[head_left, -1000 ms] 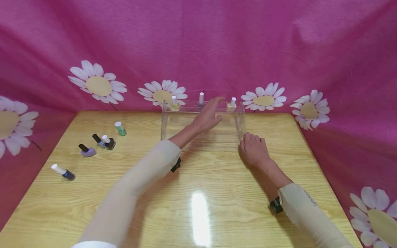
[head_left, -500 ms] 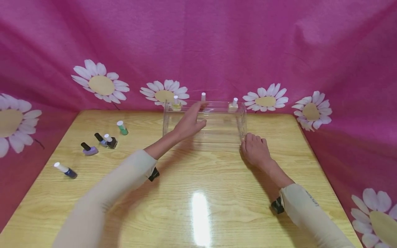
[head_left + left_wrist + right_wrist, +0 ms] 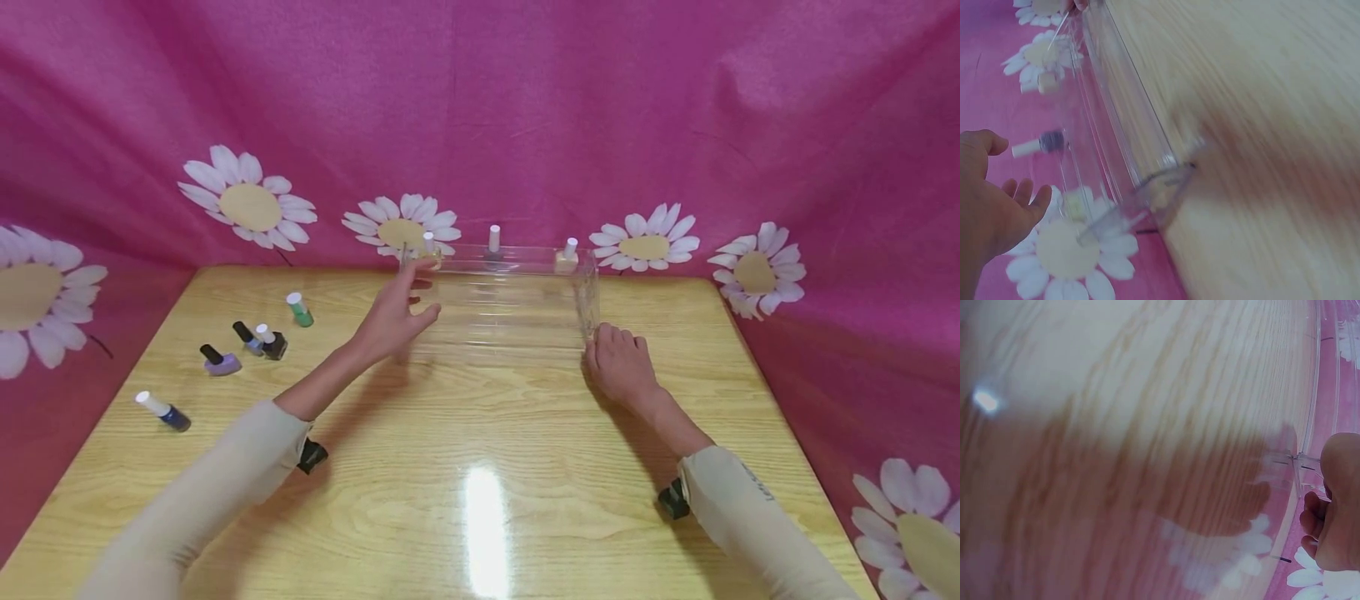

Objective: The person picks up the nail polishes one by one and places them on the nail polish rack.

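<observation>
A clear acrylic tiered rack [image 3: 517, 315] stands at the back of the table. On its top tier are three white-capped nail polish bottles: a yellowish one [image 3: 429, 241] at the left, a greyish-purple one [image 3: 493, 240] in the middle and a cream one [image 3: 567, 260] at the right. My left hand [image 3: 392, 317] is in front of the rack's left end, fingers spread and holding nothing; in the left wrist view that hand [image 3: 997, 206] appears apart from the bottles. My right hand [image 3: 621, 364] grips the rack's right front corner, fingers curled.
Several nail polish bottles lie or stand on the table's left: a green one [image 3: 300, 310], a black one [image 3: 273, 342], a light blue one [image 3: 247, 337], a lilac one [image 3: 222, 363] and a dark blue one [image 3: 167, 412]. A pink daisy-print cloth [image 3: 525, 125] hangs behind the table.
My left hand has moved left along the rack, from near the middle bottle to the left end. My right hand stays at the rack's corner. The bottles stay on the top tier.
</observation>
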Available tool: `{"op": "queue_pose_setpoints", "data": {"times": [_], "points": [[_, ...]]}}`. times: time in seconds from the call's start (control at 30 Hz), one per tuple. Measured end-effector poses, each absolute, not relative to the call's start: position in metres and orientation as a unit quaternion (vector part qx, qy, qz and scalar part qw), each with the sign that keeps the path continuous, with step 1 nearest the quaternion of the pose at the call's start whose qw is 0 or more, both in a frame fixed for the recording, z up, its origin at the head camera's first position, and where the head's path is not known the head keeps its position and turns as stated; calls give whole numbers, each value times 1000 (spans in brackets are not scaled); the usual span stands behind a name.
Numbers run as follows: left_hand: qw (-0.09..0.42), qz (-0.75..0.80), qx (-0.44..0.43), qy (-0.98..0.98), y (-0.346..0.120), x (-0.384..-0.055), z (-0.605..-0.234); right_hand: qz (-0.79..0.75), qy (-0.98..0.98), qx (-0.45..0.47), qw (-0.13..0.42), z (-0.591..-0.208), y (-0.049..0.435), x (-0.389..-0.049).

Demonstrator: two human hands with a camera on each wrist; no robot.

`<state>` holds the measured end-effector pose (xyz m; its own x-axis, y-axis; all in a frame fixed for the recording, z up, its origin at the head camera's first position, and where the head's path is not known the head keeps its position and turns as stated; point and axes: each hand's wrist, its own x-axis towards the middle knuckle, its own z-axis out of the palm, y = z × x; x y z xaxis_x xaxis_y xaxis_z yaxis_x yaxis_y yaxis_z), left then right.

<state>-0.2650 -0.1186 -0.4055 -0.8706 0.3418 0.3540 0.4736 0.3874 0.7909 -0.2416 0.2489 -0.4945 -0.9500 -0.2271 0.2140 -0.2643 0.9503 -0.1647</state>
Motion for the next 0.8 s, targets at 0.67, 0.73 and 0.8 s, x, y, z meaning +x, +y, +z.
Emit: {"op": "queue_pose_setpoints", "data": {"times": [0.67,0.73,0.8], "points": [[112,-510,-141,-841,-214,-207,-409,102,-978,134,125,-494,248,-241],[126,-503,-128,-845,-224,-200,-409,103,-978,133,121,-494,249,-241],[142,-493,-113,-851,-235,-193,-409,104,-979,131,117,-495,249,-241]]}}
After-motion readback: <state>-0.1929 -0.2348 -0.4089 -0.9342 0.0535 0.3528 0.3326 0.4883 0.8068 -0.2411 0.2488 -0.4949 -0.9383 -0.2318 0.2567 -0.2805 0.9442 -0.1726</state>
